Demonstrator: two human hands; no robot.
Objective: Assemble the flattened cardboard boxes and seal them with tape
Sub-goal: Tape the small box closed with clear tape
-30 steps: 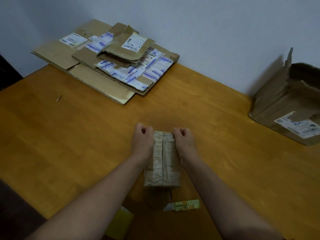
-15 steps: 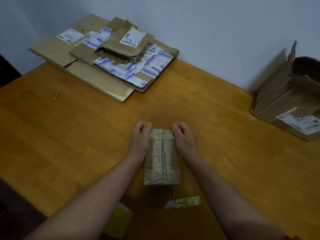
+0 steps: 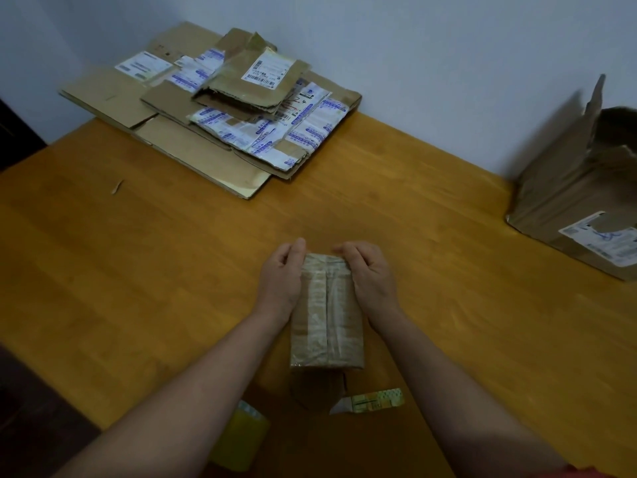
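A small taped cardboard box [image 3: 326,315] stands on the wooden table [image 3: 138,270] in front of me, clear tape running across its top. My left hand [image 3: 281,277] lies against its left side, fingers curled over the far top edge. On the other side my right hand [image 3: 370,274] does the same, thumb and fingers curled at the far right corner. A stack of flattened cardboard boxes [image 3: 220,108] with shipping labels lies at the far left by the wall.
A yellowish tape roll [image 3: 241,439] sits near the front edge under my left forearm. A small cutter [image 3: 370,401] lies just in front of the box. An opened cardboard box [image 3: 579,208] stands at the right. A cardboard scrap [image 3: 117,186] lies at the left.
Both hands stay on the small box's far end; the fingers have shifted slightly along its top edge. The box has not moved; only the camera view drifted.
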